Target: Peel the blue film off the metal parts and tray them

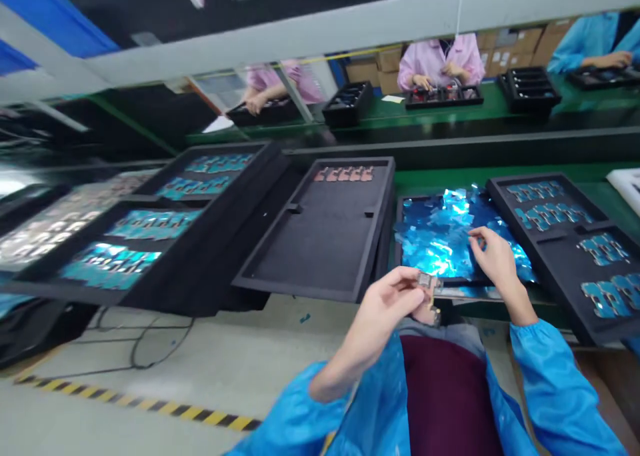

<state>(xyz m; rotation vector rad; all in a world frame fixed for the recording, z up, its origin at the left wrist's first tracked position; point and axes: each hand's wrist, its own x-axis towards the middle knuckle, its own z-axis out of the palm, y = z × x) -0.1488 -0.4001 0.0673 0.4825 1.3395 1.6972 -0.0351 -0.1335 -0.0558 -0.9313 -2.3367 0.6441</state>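
Observation:
Between the thumb and fingers of my left hand [381, 314] is a small circuit board [427, 300], held upright in front of my lap. My right hand [496, 261] hovers at the right part of a heap of shiny blue film pieces [435, 233], its thumb and index finger pinched together. Whether a film piece is between those fingertips, I cannot tell. The heap lies in a shallow black tray [399, 256]. Left of it stands a black foam tray [325, 233] with a row of pinkish boards [345, 175] along its far end.
On the right is a black tray [555, 239] with rows of blue-covered boards. Further left, stacked black trays [220, 233] carry similar blue rows. Across the bench, people in pink [440, 63] and blue [593, 43] sleeves handle trays. A grey beam [300, 33] crosses above.

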